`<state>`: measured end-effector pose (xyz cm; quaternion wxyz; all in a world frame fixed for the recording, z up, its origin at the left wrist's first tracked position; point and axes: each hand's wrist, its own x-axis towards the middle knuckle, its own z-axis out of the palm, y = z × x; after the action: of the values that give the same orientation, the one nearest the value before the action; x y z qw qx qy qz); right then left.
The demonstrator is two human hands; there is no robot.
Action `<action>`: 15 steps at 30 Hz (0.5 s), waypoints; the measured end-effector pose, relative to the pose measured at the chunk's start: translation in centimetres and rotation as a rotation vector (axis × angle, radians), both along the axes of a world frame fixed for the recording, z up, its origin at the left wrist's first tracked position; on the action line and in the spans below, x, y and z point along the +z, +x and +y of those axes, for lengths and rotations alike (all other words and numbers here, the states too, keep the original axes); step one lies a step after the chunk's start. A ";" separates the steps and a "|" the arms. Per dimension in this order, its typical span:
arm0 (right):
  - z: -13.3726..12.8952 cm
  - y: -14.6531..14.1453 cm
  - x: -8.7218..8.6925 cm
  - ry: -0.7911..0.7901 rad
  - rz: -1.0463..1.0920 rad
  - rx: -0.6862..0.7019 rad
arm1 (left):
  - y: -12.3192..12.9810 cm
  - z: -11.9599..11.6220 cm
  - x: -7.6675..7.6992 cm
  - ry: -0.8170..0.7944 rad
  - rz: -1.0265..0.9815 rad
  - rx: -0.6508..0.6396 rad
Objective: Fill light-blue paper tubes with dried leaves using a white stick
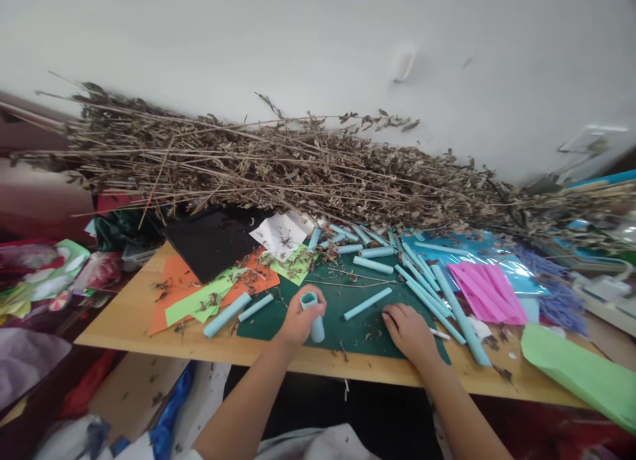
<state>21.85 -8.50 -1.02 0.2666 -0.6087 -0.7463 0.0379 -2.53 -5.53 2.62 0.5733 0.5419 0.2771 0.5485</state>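
Observation:
My left hand [301,314] is wrapped round a short, wide light-blue paper tube [317,329], held nearly upright with its hollow end facing up. My right hand [408,331] lies low on the dark green mat [330,344], fingers laid out and nothing visible in them. A thin white stick [440,334] pokes out beside its wrist side. Between the hands lies a slim blue paper tube [368,303]. Left of my left hand rest a thicker blue tube [227,315] and a thin one [256,308]. Several longer tubes [460,314] lie to the right of my right hand.
A long heap of dried stalks [298,162] lies along the wall, with leaf crumbs scattered forward. Orange paper [171,284], green strips [199,304] and a black sheet [211,238] are at left. Pink paper [487,291] and a green sheet [581,367] lie at right on the wooden table [124,314].

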 end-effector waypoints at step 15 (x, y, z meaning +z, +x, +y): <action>-0.3 0.7 -1.3 0.106 -0.145 -0.082 | -3.5 1.6 0.8 -0.423 -0.549 0.135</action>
<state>22.59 -8.80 -2.29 0.2449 -0.6250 -0.7391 -0.0567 -6.04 -3.91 3.44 0.6884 0.2239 0.2552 0.6410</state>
